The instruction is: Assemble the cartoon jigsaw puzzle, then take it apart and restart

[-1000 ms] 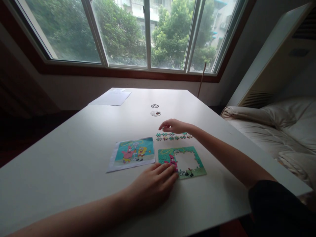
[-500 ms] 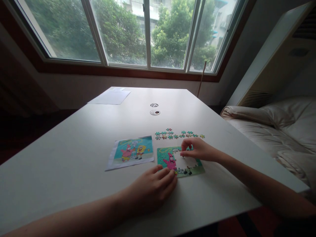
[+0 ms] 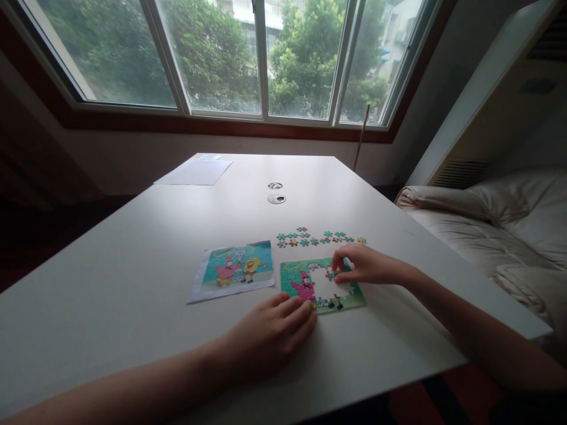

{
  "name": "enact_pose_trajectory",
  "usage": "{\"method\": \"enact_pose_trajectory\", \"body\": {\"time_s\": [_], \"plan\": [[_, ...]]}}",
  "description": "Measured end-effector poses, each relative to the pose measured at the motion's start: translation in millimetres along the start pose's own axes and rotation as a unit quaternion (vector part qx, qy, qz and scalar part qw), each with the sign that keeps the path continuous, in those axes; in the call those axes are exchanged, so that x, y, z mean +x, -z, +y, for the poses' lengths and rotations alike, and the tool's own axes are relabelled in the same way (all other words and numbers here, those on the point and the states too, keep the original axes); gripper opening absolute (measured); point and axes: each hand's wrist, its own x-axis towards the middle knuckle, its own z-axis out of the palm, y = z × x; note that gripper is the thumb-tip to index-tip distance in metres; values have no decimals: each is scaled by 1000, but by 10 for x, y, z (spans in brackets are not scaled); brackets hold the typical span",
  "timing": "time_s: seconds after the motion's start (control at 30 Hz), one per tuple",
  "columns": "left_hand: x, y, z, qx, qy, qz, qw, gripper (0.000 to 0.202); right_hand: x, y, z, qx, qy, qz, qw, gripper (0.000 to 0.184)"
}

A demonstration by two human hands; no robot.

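Note:
A partly built jigsaw puzzle [image 3: 310,289] lies on the white table [image 3: 133,254], its middle still a white gap. My right hand [image 3: 363,265] rests over the puzzle's upper right part, fingers pinched on a small puzzle piece [image 3: 331,274] held at the gap's upper edge. My left hand [image 3: 272,330] lies flat on the table, fingers stretched out and touching the puzzle's lower left corner. A row of loose puzzle pieces [image 3: 319,238] sits just beyond the puzzle. A cartoon reference picture [image 3: 234,270] lies to the puzzle's left.
A sheet of paper [image 3: 195,171] lies at the table's far left corner. Two round cable holes [image 3: 276,198] sit in the table's middle. A cream sofa or bedding [image 3: 496,224] stands to the right. Large windows [image 3: 261,53] run along the far wall.
My right hand came back from the row of loose pieces to the puzzle, holding a piece, and has shifted it slightly right over the gap. My left hand stayed put.

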Motion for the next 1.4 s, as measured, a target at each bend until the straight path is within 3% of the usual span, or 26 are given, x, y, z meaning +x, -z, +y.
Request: {"method": "enact_pose_trajectory", "body": {"time_s": [0.53, 0.7, 0.9, 1.17, 1.4], "plan": [[-12, 9, 8, 1, 0, -6, 1000, 30, 33, 18, -37, 19, 52, -18, 998, 17], [-2, 10, 7, -5, 2, -13, 1000, 31, 46, -65, -100, 101, 26, 2, 995, 11], [-1, 25, 12, -8, 5, -5, 1000, 30, 64, -186, -253, 201, 18, 2, 979, 18], [3, 18, 13, -9, 3, -11, 1000, 31, 57, -256, -289, 176, 13, 8, 984, 15], [3, 23, 4, -11, 3, -8, 1000, 31, 53, -273, -321, 87, 25, 45, 995, 14]]}}
